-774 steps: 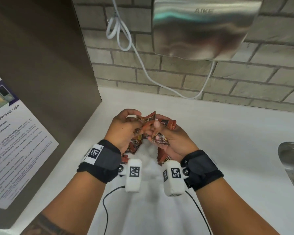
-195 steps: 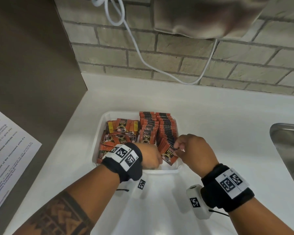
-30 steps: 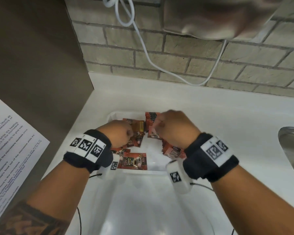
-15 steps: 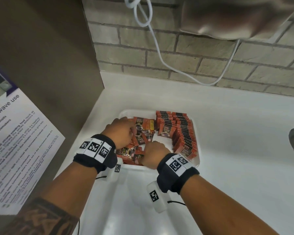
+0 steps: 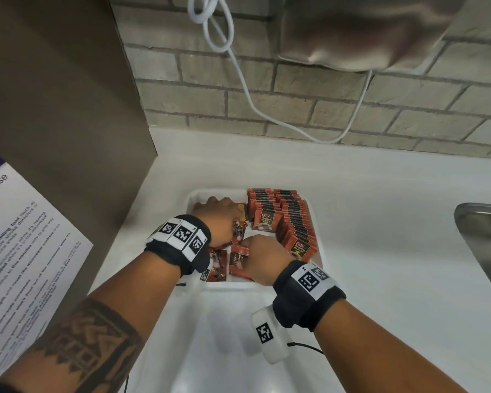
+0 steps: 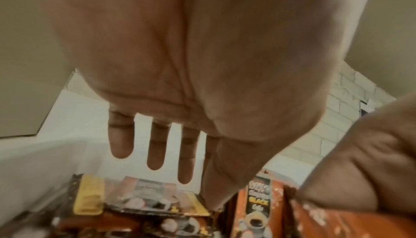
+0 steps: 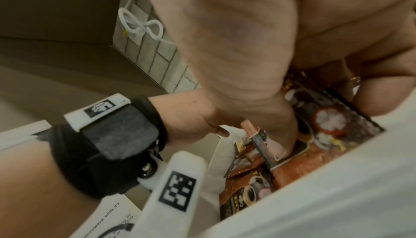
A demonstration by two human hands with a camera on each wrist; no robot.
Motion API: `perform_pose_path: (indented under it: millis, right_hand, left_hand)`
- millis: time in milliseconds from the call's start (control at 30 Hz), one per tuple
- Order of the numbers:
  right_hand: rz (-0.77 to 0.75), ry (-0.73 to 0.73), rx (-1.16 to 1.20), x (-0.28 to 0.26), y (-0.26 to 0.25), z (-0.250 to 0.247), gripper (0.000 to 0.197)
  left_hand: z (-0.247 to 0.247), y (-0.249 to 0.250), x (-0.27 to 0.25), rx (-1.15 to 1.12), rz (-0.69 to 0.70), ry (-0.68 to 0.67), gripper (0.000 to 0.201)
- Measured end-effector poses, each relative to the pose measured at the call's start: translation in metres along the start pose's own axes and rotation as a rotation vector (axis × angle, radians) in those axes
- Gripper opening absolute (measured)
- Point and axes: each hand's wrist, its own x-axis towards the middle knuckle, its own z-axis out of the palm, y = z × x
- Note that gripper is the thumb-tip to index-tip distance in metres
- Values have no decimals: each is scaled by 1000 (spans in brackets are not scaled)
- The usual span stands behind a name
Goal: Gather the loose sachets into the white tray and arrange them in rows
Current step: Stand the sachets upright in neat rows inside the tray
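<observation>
now both hands sort the jumbled sachets point(image 5: 240, 260) in the white tray point(image 5: 319, 252): left hand point(image 5: 217, 215) spread flat above them, right hand point(image 5: 262, 259) pinching one, next to stand it in a third row.

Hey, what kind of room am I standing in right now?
Probably a shared office pantry or break-room kitchenette. A posted notice mentions microwave use, a steel sink is set into the white counter, and coffee sachets fill a white tray.

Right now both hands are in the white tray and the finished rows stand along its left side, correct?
Not quite: the finished rows stand along the right side of the white tray; the head view shows it. The left hand and right hand are in the tray.
</observation>
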Motion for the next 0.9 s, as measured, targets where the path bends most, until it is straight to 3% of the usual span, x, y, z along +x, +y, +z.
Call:
perform_pose_path:
  millis: [133, 233, 333, 400, 500, 600, 767, 833, 900]
  right_hand:
    - [-17, -17, -1, -9, 11, -1, 21]
    - [-70, 30, 49, -17, 16, -10, 9]
    - [-114, 40, 111, -27, 19, -26, 13]
    - [-125, 57, 182, -39, 24, -44, 16]
    - [-104, 162, 343, -59, 43, -77, 16]
    - [-40, 318, 607, -74, 68, -104, 13]
    - [-29, 302, 1098, -85, 93, -116, 9]
    - [-6, 329, 1090, -84, 106, -110, 17]
    - [3, 351, 924, -81, 117, -99, 24]
  left_hand:
    - [0, 14, -7, -74, 32, 114, 28]
    - [-2, 17, -14, -143, 48, 137, 23]
    - [1, 13, -22, -224, 26, 51, 21]
    - [6, 14, -27, -257, 36, -73, 21]
    - [12, 23, -35, -318, 61, -212, 23]
    - [15, 42, -36, -310, 93, -288, 27]
    - [14, 70, -30, -344, 156, -383, 31]
    - [13, 78, -29, -363, 166, -406, 33]
    - [12, 82, -26, -414, 154, -420, 38]
